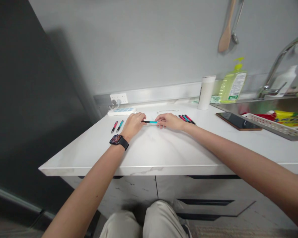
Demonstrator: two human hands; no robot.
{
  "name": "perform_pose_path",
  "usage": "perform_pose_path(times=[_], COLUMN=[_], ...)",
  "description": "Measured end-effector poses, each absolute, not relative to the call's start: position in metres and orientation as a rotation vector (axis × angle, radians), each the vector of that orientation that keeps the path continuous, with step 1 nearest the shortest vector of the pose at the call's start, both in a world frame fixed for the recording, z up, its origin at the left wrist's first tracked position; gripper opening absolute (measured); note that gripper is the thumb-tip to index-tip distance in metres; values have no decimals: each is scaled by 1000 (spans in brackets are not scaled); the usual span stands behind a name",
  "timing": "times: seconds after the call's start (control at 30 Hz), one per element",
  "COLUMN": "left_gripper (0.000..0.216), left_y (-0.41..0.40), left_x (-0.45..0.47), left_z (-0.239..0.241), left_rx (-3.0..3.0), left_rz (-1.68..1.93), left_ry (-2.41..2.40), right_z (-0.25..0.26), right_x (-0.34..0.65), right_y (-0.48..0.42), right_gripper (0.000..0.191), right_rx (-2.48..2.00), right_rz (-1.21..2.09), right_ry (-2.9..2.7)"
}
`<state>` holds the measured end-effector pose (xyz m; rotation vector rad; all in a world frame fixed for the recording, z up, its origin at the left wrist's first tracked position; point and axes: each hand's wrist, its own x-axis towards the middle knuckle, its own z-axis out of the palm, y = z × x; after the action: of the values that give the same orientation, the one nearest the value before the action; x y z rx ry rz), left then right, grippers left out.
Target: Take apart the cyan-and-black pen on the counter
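The teal pen (pixel 150 122) lies level between the two hands, low over the white bench (pixel 164 152), each end pinched in fingertips. The left hand (pixel 133 124) closes on its dark end; the right hand (pixel 168 121) closes on its teal end. A smartwatch (pixel 118 140) sits on the left wrist. Just left of the left hand lie a red pen (pixel 114 126) and a second teal pen (pixel 120 125), side by side. Just beyond the right hand lies a small cluster of pens (pixel 187 118), red and teal. Farther right of that hand rest a phone (pixel 238 121) and a white cup (pixel 206 92).
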<state>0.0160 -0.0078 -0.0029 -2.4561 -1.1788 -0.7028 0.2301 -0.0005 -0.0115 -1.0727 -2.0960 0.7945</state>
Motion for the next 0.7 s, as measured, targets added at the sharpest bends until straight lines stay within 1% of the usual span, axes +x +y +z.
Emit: perform_pose_path(times=[0.1, 0.2, 0.3, 0.43, 0.53, 0.7], left_gripper=[8, 13, 14, 10, 6, 7], left_y=[-7, -6, -5, -4, -3, -6], left_x=[17, 16, 15, 13, 14, 14], left_z=[-1, -1, -2, -3, -4, -7], left_rx=[-2456, -2484, -2541, -2570, -2588, -2667], left_rz=[-631, -607, -677, -806, -839, -903], left_ry=[-1163, -1141, -1138, -1183, -1244, -1383], right_z=[-12, -13, -11, -6, -4, -7], right_x=[230, 230, 230, 229, 228, 227], right_y=[1, 1, 0, -6, -9, -10], right_gripper=[14, 15, 15, 17, 19, 21], right_rx=[-1080, -1076, -1089, -1119, -1122, -1134], right_rz=[806, 739, 548, 267, 171, 34], right_ry=[-2125, -2160, -2195, -2247, -2287, -2376])
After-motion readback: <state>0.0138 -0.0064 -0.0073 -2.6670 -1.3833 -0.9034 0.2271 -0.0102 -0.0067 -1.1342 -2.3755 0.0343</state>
